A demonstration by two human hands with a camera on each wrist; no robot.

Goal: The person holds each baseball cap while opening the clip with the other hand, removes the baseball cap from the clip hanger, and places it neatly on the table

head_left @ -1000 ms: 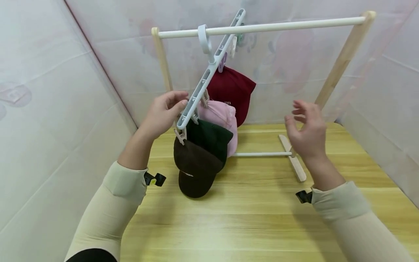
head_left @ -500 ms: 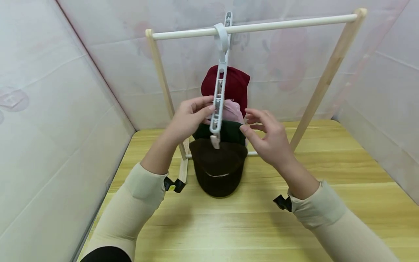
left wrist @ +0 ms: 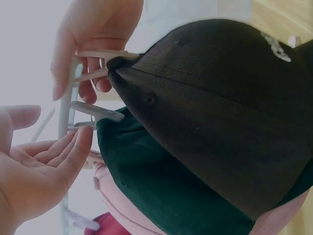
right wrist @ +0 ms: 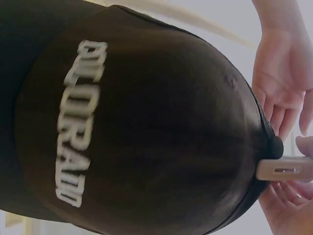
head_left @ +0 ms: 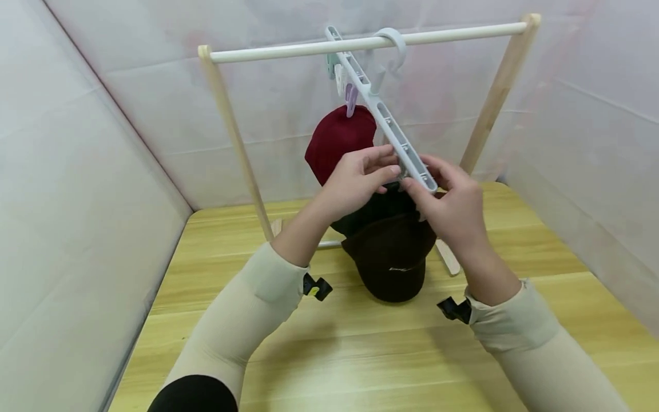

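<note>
Both hands work at the low end of a white multi-clip hanger (head_left: 391, 123) that hooks over the white rail (head_left: 309, 48) of a wooden drying rack (head_left: 234, 137) and slants down toward the person. The left hand (head_left: 355, 180) has its fingers curled against the hanger bar, steadying it. The right hand (head_left: 450, 203) pinches the beige end clip (left wrist: 100, 55), which bites the top of the brown cap (head_left: 391, 257). The cap hangs from that clip, its brim just above the wooden table (head_left: 309, 343); its front lettering (right wrist: 78, 122) shows in the right wrist view.

Risks, as a judgement:
- If the clip springs open with nothing under the cap, it would likely drop to the table.
- A hard tug on the low end could swing the hanger or slide its hook (head_left: 393, 43) along the rail.
- The dark green cap (left wrist: 161, 186) sits tight against the brown one, so a pull may drag it.

Around: a pink cap (left wrist: 112, 200) and a dark red cap (head_left: 337, 137) hang higher on the same hanger, with unused pastel clips (head_left: 350, 97) near the rail. White fabric walls (head_left: 77, 171) close in the sides and back. The crowded caps hide the clips from the head view. Rack foot (head_left: 447, 257) lies behind the right wrist.
</note>
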